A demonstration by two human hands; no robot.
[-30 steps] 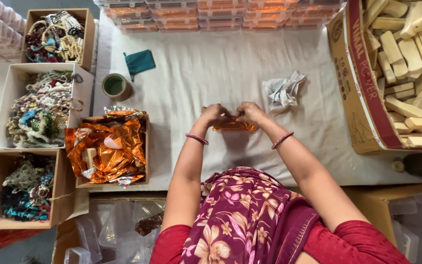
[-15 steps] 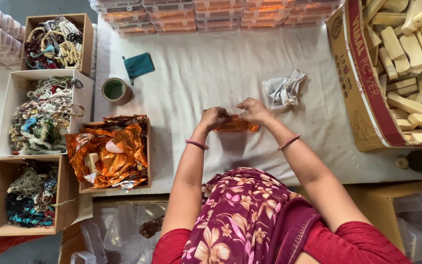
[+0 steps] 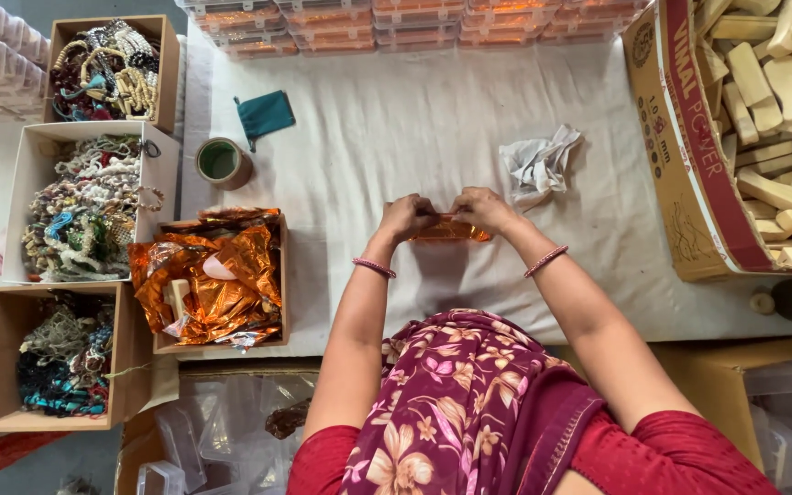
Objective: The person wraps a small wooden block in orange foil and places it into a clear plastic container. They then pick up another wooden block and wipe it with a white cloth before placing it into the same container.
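Far left, at your 9 to 11 o'clock: three open boxes of beaded cords (image 3: 84, 215). Next, at 10 o'clock: box of orange foil sheets (image 3: 217, 280), tape roll (image 3: 223, 162) and teal pouch (image 3: 266, 114) beyond it. Centre, 12 o'clock: your left hand (image 3: 407, 218) and right hand (image 3: 483, 210) both curled closed, pinching orange foil packet (image 3: 449, 230) at its ends, packet resting on white surface (image 3: 396, 128). At 1 o'clock: crumpled white paper (image 3: 540, 167) just beside right hand. At 2 o'clock: carton of pale wooden blocks (image 3: 772, 110).
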